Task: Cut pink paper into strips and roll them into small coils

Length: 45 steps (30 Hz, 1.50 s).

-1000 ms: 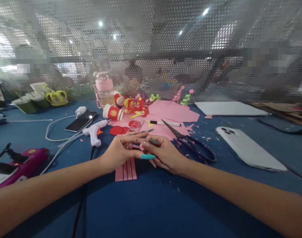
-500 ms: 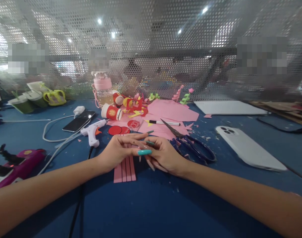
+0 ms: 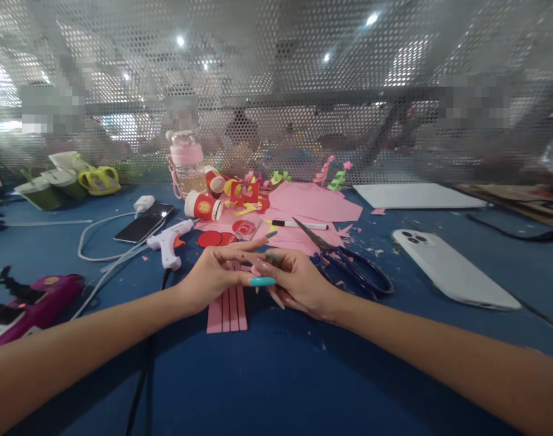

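Note:
My left hand (image 3: 215, 275) and my right hand (image 3: 301, 281) meet at the fingertips above the blue table. Both are closed in a pinch around something small and pink, mostly hidden by the fingers. Under my left hand lies a pink paper sheet (image 3: 228, 312) with dark lines down it. Just right of my right hand rest large scissors (image 3: 355, 269) with dark blue handles, their blades apart. A white glue gun (image 3: 169, 243) lies left of my left hand. Red paper circles (image 3: 209, 238) lie beyond the fingers.
Pink paper (image 3: 312, 203), a marker (image 3: 298, 224), a paper cup (image 3: 203, 206) and a bottle (image 3: 188, 163) are behind my hands. At left are a black phone (image 3: 144, 223), cables and a purple power strip (image 3: 44, 300). A white phone (image 3: 453, 269) lies right.
My right fingers have shifted slightly against my left fingertips, and the index finger of my left hand is raised a little. The camera view has moved slightly.

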Each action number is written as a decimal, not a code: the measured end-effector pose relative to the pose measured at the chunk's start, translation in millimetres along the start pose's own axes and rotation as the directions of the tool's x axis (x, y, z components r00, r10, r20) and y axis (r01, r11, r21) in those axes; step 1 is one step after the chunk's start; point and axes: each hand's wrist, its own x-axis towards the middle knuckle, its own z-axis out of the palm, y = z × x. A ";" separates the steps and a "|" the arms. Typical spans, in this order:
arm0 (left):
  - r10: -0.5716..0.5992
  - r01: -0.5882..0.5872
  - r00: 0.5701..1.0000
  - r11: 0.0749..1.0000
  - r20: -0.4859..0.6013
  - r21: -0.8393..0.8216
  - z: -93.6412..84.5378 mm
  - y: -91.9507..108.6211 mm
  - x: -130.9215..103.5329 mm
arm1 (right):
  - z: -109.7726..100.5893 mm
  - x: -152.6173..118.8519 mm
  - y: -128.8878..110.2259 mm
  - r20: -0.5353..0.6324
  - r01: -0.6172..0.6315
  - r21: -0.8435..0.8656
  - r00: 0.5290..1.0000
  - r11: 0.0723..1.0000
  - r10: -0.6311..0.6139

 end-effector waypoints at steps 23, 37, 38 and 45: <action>0.208 -0.210 0.978 0.965 0.032 0.158 -0.1 -1.9 -3.0 | -1.5 -0.4 -1.7 0.081 -0.136 0.191 0.989 0.972 0.122; 0.415 -0.459 0.888 0.773 0.198 0.438 -2.7 -2.5 -7.3 | 3.1 -5.6 -4.2 0.104 -0.015 0.007 0.995 1.000 0.014; 0.429 -0.473 0.881 0.760 0.202 0.446 -2.7 -2.5 -7.6 | 3.5 -5.5 -4.5 0.107 -0.009 -0.012 0.994 1.000 0.011; 0.400 -0.408 0.907 0.767 0.129 0.494 1.4 0.6 -9.8 | 4.9 -3.4 -5.1 0.059 -0.061 -0.071 0.996 0.996 0.065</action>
